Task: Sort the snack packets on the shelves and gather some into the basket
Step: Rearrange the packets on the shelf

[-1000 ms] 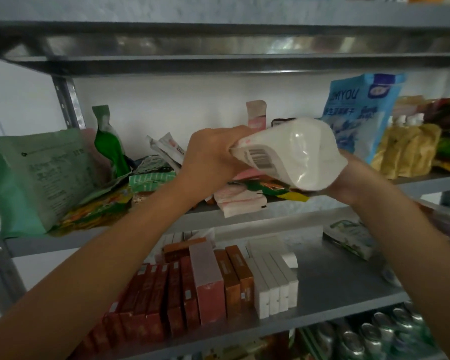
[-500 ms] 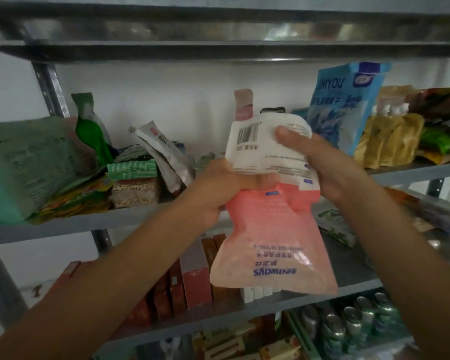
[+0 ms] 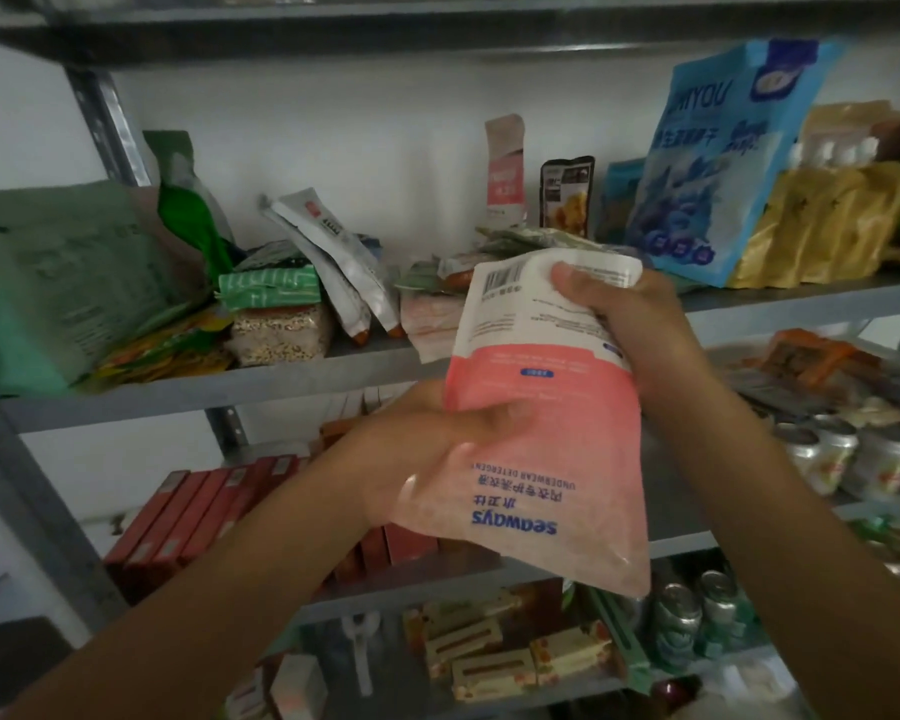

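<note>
The pink and white pouch (image 3: 541,387) is held up in the air in front of the shelves, turned upside down so its blue lettering reads inverted, white end uppermost. The left hand (image 3: 422,454) has a closed grip on its left edge near the middle, thumb laid across the front. The right hand (image 3: 640,324) has a closed grip on the white end, thumb pressed beside the barcode. Behind the pouch, the shelf (image 3: 281,379) carries a jumble of packets, with a big green bag (image 3: 58,283) at the left and a tall blue bag (image 3: 718,163) standing at the right. Red boxes (image 3: 193,511) lie in a row on the shelf below, and cans (image 3: 697,610) stand lower still.
</note>
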A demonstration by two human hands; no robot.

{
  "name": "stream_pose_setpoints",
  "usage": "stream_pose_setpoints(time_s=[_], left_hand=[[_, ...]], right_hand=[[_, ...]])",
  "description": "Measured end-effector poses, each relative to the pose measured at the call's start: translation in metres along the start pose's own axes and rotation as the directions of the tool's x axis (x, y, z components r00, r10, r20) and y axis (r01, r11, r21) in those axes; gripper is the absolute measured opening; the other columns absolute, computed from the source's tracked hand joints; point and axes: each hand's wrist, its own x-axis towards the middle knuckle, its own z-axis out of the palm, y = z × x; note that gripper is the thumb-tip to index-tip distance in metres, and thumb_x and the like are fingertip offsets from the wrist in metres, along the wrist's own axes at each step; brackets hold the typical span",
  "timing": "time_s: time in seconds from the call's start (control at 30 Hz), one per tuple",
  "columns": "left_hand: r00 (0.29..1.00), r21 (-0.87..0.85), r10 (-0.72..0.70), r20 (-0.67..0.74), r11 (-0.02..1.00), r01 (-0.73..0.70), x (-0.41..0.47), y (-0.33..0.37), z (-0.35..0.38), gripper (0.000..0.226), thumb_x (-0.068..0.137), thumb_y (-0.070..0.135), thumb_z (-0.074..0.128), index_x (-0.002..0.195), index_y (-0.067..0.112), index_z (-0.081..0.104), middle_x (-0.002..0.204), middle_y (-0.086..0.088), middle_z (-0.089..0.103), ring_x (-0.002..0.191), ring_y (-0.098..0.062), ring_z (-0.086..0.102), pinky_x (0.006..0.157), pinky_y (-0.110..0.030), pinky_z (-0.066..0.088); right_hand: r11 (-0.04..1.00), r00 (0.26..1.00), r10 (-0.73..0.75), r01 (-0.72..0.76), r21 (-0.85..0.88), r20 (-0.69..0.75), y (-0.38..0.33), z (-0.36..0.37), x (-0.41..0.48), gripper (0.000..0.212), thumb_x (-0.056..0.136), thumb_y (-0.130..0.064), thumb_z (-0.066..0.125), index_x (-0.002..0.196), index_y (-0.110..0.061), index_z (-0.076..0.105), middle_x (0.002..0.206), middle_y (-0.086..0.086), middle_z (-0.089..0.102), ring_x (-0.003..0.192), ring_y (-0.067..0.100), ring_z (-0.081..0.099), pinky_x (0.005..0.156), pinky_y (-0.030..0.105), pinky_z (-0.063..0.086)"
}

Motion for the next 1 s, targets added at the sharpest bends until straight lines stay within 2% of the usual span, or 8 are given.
stream_pose_setpoints(time_s=[0.17,0.27,0.4,0.5,0.67,0.8,0.9,1.0], left_hand=[[0.998,-0.023,0.057,0.026,0.998,-0.057,0.0,0.009,0.002,0.042,0.073,0.009,0.066,0.115,0.008,0.065,0.112,-0.014,0.07,0.099,-0.028,0.069,0.083,-0.039,0.058],[0.995,-0.204,0.026,0.097,0.979,-0.006,0.002,0.019,0.003,0.033,0.073,0.005,0.064,0.106,0.007,0.067,0.095,-0.015,0.072,0.079,-0.024,0.072,0.071,-0.035,0.06],[0.978,-0.369,0.05,0.202,0.929,0.029,0.016,0.028,0.001,0.043,0.068,0.005,0.077,0.109,0.003,0.066,0.089,-0.015,0.071,0.075,-0.021,0.072,0.072,-0.029,0.058],[0.938,-0.419,0.029,0.346,0.899,0.127,0.025,0.034,0.01,0.042,0.074,0.004,0.073,0.115,0.002,0.064,0.105,-0.01,0.064,0.096,-0.017,0.066,0.09,-0.026,0.052],[0.895,-0.399,0.012,0.447,0.898,0.187,0.031,0.038,0.017,0.024,0.09,0.008,0.051,0.111,0.002,0.062,0.095,-0.007,0.065,0.08,-0.011,0.068,0.074,-0.021,0.057],[0.86,-0.439,0.113,0.497,0.888,0.137,0.032,0.04,0.009,0.077,0.093,0.061,0.029,0.099,-0.005,0.068,0.084,-0.019,0.072,0.067,-0.021,0.071,0.06,-0.028,0.059],[0.946,-0.244,0.307,0.107,0.93,-0.274,0.034,0.034,0.012,0.065,0.082,0.065,0.036,0.064,0.008,0.061,0.072,-0.012,0.07,0.058,-0.018,0.067,0.056,-0.027,0.057],[0.904,0.309,0.396,-0.162,0.89,-0.335,0.037,0.024,0.014,0.039,0.084,0.055,0.058,0.09,0.017,0.06,0.094,-0.003,0.069,0.084,-0.019,0.068,0.07,-0.03,0.058]], right_hand=[[0.989,0.996,-0.081,0.085,-0.12,0.03,-0.002,-0.012,0.0,0.049,0.084,-0.046,0.065,0.122,-0.016,0.06,0.109,0.007,0.07,0.094,0.021,0.069,0.083,0.036,0.056],[0.857,0.916,-0.396,0.342,-0.385,-0.068,0.002,-0.027,-0.01,0.044,0.098,-0.038,0.045,0.139,-0.023,0.04,0.123,-0.005,0.056,0.095,-0.003,0.059,0.075,0.011,0.048],[0.515,0.696,-0.571,0.717,-0.47,0.435,0.008,-0.06,-0.025,0.078,0.072,0.003,0.046,0.147,-0.013,0.027,0.151,-0.006,0.033,0.14,0.01,0.03,0.112,0.037,0.032],[0.311,0.598,-0.407,0.801,-0.511,0.69,0.003,-0.067,-0.031,0.078,0.075,-0.012,0.061,0.146,-0.024,0.031,0.152,-0.019,0.029,0.144,0.01,0.022,0.119,0.048,0.012],[0.479,0.689,-0.42,0.722,-0.5,0.591,-0.002,-0.061,-0.038,0.06,0.074,-0.037,0.073,0.127,-0.016,0.055,0.125,-0.013,0.06,0.115,0.0,0.056,0.097,0.02,0.045],[0.742,0.849,-0.487,0.527,-0.415,0.206,-0.001,-0.056,-0.05,0.014,0.074,-0.022,0.074,0.081,-0.029,0.064,0.073,-0.022,0.071,0.074,-0.003,0.068,0.064,0.015,0.054],[0.894,0.913,-0.407,0.396,-0.209,-0.012,-0.006,-0.05,-0.053,0.012,0.079,-0.008,0.069,0.079,-0.02,0.065,0.069,-0.013,0.072,0.067,0.005,0.07,0.056,0.018,0.055],[0.98,0.981,-0.189,0.191,0.049,-0.055,-0.012,-0.047,-0.053,0.011,0.078,-0.014,0.068,0.089,-0.014,0.066,0.079,0.0,0.075,0.071,0.018,0.072,0.053,0.029,0.056]])
